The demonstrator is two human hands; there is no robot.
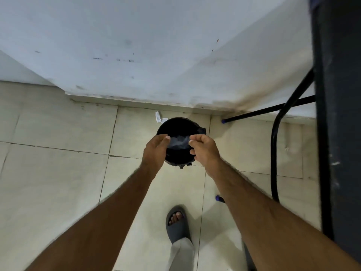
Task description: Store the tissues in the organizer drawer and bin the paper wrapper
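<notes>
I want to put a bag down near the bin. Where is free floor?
Bare tiles lie left of the black bin, up to the wall. Crowded: a paper scrap behind it, table legs to the right, the sandalled foot in front.

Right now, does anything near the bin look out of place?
Yes. A crumpled white paper scrap lies on the floor tiles beside the black bin, against the wall, not inside it. It looks like litter that missed the bin.

Left hand (156, 151): arm outstretched, bare, fingers loosely curled, thumb forward. Right hand (205, 151): arm outstretched, bare, thumb and forefinger pinched, remaining fingers curled. Hands level, near each other, apart. One foot (176, 222) forward, sandalled.
</notes>
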